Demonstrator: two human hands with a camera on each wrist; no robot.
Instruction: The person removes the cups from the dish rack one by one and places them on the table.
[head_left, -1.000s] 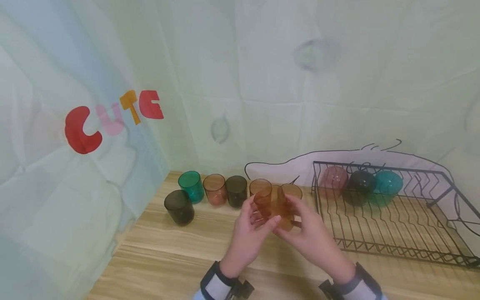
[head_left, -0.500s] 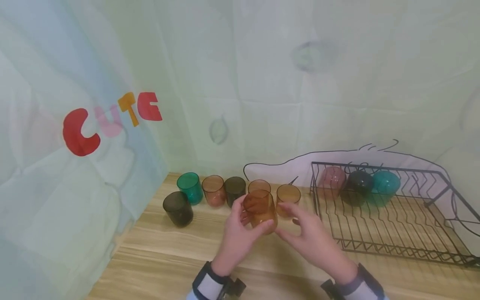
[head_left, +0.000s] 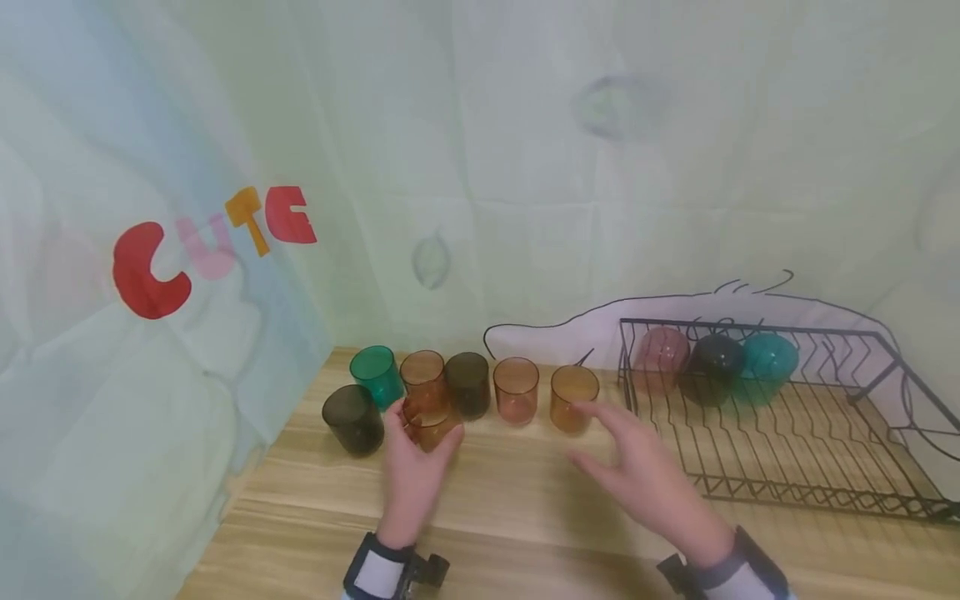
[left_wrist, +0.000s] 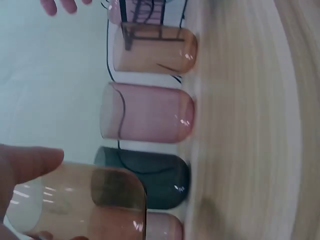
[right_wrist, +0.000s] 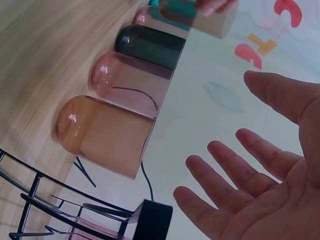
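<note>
My left hand point(head_left: 412, 479) grips a clear amber cup point(left_wrist: 75, 192) between thumb and fingers, above the table in front of a pinkish cup point(head_left: 424, 371). My right hand point(head_left: 648, 475) has its fingers spread and holds nothing. Its fingertips are close to another amber cup point(head_left: 573, 404), which stands upright at the right end of a row; the right wrist view shows a gap between them. Also in that row are a pink cup point(head_left: 516, 392), a dark cup point(head_left: 468, 387) and a green cup point(head_left: 377, 375). A dark grey cup point(head_left: 354, 421) stands in front of the green one.
A black wire dish rack point(head_left: 810, 498) occupies the right side. Upside down in its back left part are a pink cup point(head_left: 662, 358), a black cup point(head_left: 716, 371) and a teal cup point(head_left: 770, 367). A printed cloth point(head_left: 525, 250) hangs behind the wooden table point(head_left: 510, 508).
My left hand has carried the amber cup leftward from between both hands to in front of the pinkish cup. The right hand, previously beside that cup, stays on the right with its fingers spread.
</note>
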